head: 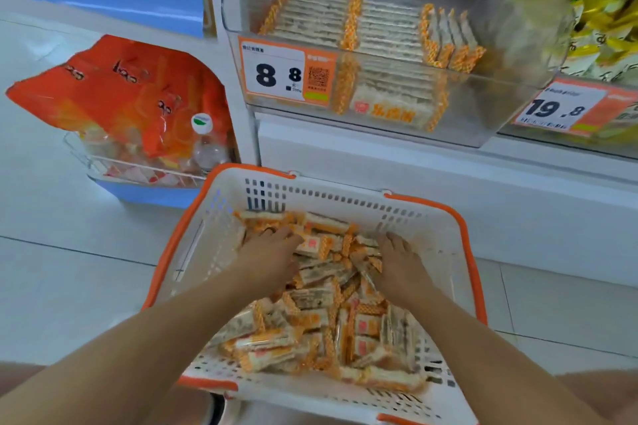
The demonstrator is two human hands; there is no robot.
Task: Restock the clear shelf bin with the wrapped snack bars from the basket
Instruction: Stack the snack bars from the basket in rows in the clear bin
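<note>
Orange-rimmed basket on floor, heaped with wrapped snack bars. Left hand and right hand buried among bars; fingers' grip indeterminable. Gathering step; lift to clear shelf bin required next.

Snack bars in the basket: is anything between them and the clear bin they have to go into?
Nothing visible blocks the way. Both hands, left and right, are already on the snack bars in the basket. The clear shelf bin sits above, open-topped, its right part free of bars.
</note>
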